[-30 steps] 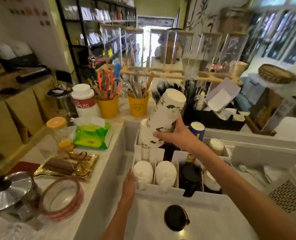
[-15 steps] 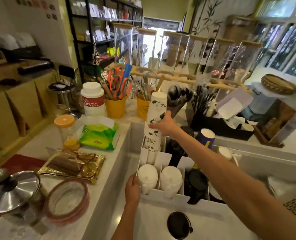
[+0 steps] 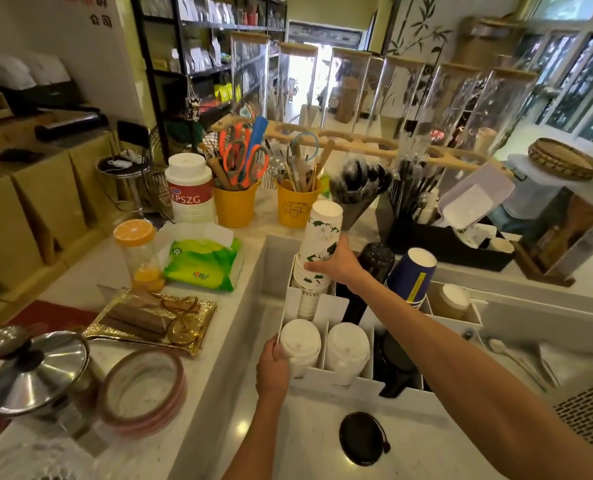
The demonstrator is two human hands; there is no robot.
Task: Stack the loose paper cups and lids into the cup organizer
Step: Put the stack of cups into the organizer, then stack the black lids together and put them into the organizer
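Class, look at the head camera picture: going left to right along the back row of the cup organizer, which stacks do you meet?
White leaf-print cups, held by the right hand → black cups → blue cups → brown cups.

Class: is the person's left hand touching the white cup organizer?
Touching. The head view shows the left hand gripping the white cup organizer at its front left corner.

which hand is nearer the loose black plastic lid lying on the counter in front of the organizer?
Left. The left hand grips the white cup organizer at its front-left corner, just beyond the black plastic lid. The right hand is farther back, holding the white leaf-print paper cup stack.
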